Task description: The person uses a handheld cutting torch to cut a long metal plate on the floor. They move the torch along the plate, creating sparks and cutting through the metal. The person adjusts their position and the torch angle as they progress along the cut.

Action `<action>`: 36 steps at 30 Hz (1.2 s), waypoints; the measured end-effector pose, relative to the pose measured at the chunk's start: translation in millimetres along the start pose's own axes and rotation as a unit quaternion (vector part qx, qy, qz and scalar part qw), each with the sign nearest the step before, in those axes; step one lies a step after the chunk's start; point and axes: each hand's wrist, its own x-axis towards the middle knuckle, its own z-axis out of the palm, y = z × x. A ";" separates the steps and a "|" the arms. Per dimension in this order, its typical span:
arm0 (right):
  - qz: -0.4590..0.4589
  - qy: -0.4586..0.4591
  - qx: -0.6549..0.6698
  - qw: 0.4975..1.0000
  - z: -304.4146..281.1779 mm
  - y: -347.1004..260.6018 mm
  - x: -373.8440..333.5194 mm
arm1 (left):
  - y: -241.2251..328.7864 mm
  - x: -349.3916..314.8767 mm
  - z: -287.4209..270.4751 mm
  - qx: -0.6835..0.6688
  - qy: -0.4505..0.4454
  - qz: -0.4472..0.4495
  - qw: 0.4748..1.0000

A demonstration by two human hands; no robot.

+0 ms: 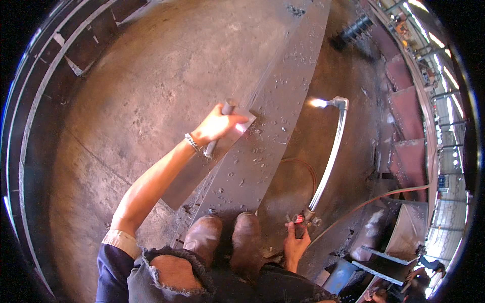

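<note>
My left hand [220, 124] is closed around a grey cylindrical bar [229, 105], above the edge of a long flat steel beam [257, 136]. A small flat metal plate [246, 122] shows at my fingertips, with a bright pinkish glow on it. Whether plate and bar are one piece I cannot tell. In my right hand [295, 245] is the handle end of a gas torch [331, 156], low on the right. The torch's long silvery tube rises to a bent head, where a bright flame [318, 103] burns toward the left, apart from the beam.
Small dark bits of slag lie scattered on the beam. My brown boots [246, 235] stand at its near end. A hose [374, 199] runs off right from near the torch. Reddish steel plates [408, 123] and a blue cylinder [339, 276] are at the right; another person [422, 272] is at lower right.
</note>
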 end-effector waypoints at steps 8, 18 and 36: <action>-0.016 0.004 -0.043 0.999 -0.2 -2.5 -10.3 | 9.1 -53.7 12.0 0.015 0.089 0.091 0.992; -0.014 -0.004 -0.033 0.999 8.4 1.2 1.2 | 117.3 -68.5 21.6 -0.134 0.024 0.075 0.988; -0.041 -0.021 -0.003 0.999 17.5 -5.0 1.5 | 23.5 -50.2 2.4 0.151 0.121 0.090 0.977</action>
